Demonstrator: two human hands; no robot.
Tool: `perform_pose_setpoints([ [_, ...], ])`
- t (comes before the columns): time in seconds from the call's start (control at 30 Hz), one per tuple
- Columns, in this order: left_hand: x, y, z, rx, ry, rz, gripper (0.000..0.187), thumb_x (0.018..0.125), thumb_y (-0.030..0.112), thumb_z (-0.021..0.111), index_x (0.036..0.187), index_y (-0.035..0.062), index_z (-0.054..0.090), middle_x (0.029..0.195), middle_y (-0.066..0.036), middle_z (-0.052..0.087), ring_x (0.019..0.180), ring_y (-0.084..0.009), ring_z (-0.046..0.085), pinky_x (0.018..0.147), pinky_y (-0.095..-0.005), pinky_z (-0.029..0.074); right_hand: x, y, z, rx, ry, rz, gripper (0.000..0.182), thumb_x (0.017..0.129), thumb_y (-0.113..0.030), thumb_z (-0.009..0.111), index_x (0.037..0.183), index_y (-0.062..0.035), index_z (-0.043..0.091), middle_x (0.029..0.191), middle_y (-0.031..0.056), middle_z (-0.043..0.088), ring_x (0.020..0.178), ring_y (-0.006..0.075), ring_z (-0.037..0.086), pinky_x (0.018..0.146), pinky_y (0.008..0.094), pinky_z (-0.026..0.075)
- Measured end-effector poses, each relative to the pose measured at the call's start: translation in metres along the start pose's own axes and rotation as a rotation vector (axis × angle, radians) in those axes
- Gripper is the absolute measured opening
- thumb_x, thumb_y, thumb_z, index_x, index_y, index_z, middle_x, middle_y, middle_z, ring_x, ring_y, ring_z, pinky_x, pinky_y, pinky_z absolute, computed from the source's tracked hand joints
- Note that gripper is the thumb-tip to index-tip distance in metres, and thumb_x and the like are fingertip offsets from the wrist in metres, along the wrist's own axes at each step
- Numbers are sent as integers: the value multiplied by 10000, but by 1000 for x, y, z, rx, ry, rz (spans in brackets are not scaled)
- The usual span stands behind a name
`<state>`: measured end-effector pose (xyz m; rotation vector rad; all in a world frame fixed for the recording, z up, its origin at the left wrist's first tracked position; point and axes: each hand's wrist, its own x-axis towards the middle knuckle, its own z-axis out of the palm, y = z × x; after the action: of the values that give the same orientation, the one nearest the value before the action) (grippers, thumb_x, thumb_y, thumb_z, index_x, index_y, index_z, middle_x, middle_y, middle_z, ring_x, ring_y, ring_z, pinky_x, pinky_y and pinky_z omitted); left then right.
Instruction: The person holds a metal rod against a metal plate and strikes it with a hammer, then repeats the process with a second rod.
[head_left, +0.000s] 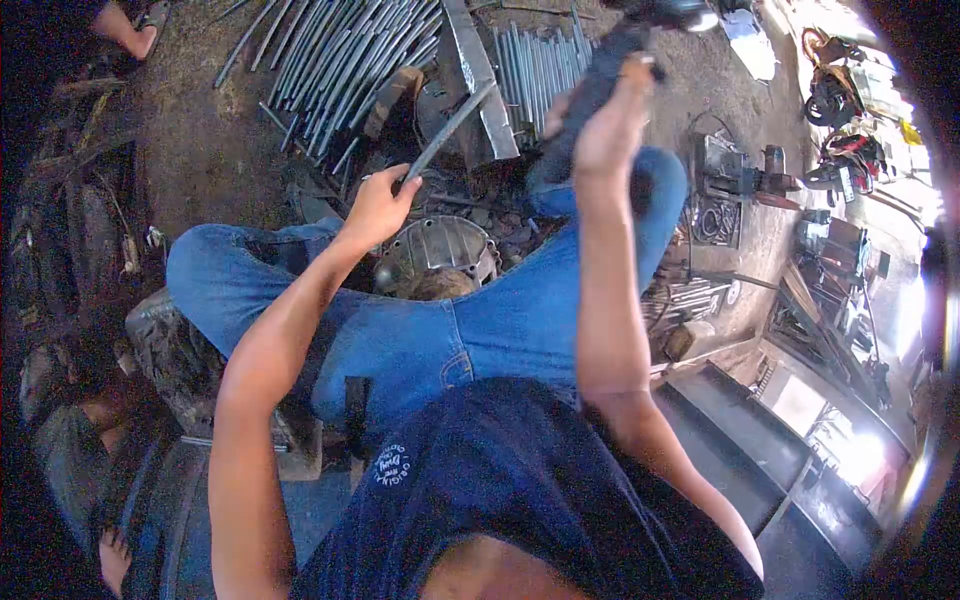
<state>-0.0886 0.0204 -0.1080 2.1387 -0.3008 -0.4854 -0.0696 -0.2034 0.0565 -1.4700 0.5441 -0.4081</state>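
Observation:
My left hand [380,208] grips the near end of a ribbed metal rod [450,132]. The rod slants up to the right, and its far end lies at a long flat steel bar [480,78]. My right hand [612,132], blurred by motion, is raised to the right of the bar, with its fingers closed around what looks like a hammer [668,14], whose dark head shows at the top edge. Below the rod, a round metal casing [437,250] sits between my legs.
Many metal rods [340,70] lie in a pile at the upper left, and more rods [540,70] lie behind the bar. A vise-like tool [735,175] stands at right, with motorcycles [840,165] beyond. Another person's foot [140,38] shows at the upper left.

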Motion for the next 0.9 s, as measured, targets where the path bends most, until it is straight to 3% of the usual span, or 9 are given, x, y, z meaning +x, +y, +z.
perform_pose_setpoints([
  [0.07, -2, 25, -16, -72, -160, -178, 392, 892, 252, 587, 1126, -62, 594, 979, -261, 649, 920, -340, 659, 797, -366, 494, -5, 63, 5, -342, 51, 313, 607, 909, -610, 376, 717, -60, 543, 542, 87, 537, 411, 201, 511, 403, 347, 437],
  [0.13, -1, 21, -10, -130, -156, -205, 378, 896, 232, 586, 1126, -67, 595, 909, -259, 658, 846, -327, 673, 751, -355, 498, -10, 80, -3, -177, -125, 643, 621, 920, -642, 312, 812, -62, 504, 577, 81, 523, 460, 195, 500, 451, 318, 427],
  [0.27, -5, 5, -4, -35, 82, 0, 421, 885, 288, 604, 1117, -64, 601, 823, -220, 670, 715, -258, 660, 682, -367, 491, -30, 48, -20, -77, -144, 681, 608, 927, -636, 307, 790, -77, 503, 571, 55, 491, 455, 162, 500, 416, 316, 416],
  [0.37, -1, -2, -1, -213, -126, -195, 465, 895, 327, 575, 1141, -68, 581, 748, -166, 657, 656, -194, 626, 639, -353, 481, -43, 52, -27, -174, -100, 677, 606, 931, -629, 308, 781, -77, 508, 580, 57, 504, 464, 162, 502, 433, 309, 421],
  [0.47, -6, 9, -6, -248, -79, -241, 459, 906, 327, 562, 1140, -68, 577, 711, -118, 630, 625, -155, 602, 578, -338, 454, -52, 79, -29, -233, -112, 696, 614, 930, -632, 305, 770, -76, 510, 582, 59, 511, 471, 164, 506, 448, 305, 426],
  [0.63, -2, -4, -3, -204, -172, -206, 431, 910, 309, 558, 1141, -55, 584, 786, -160, 646, 700, -211, 625, 652, -356, 474, -47, 58, -35, 9, -184, 813, 629, 906, -669, 332, 785, -72, 489, 567, 56, 495, 470, 163, 494, 446, 302, 436],
  [0.67, 0, 0, -4, -245, -237, -292, 422, 909, 306, 560, 1139, -46, 592, 835, -195, 663, 748, -256, 647, 702, -369, 484, -42, 43, -34, -34, -93, 749, 645, 915, -641, 348, 742, -56, 556, 557, 70, 534, 448, 184, 518, 441, 329, 437],
  [0.7, 2, -7, 1, -82, -114, -117, 409, 906, 317, 563, 1120, -27, 614, 923, -244, 663, 878, -351, 650, 792, -395, 479, -36, 21, -34, -70, -116, 635, 668, 909, -658, 332, 750, -50, 555, 560, 73, 540, 452, 182, 530, 440, 326, 445],
  [0.9, -2, -8, 6, -25, -5, -44, 408, 899, 321, 568, 1089, -35, 624, 944, -271, 643, 919, -389, 635, 793, -415, 479, -5, -54, -14, -35, -6, 49, 552, 953, -567, 259, 842, -61, 450, 577, 58, 474, 460, 160, 479, 429, 307, 411],
])
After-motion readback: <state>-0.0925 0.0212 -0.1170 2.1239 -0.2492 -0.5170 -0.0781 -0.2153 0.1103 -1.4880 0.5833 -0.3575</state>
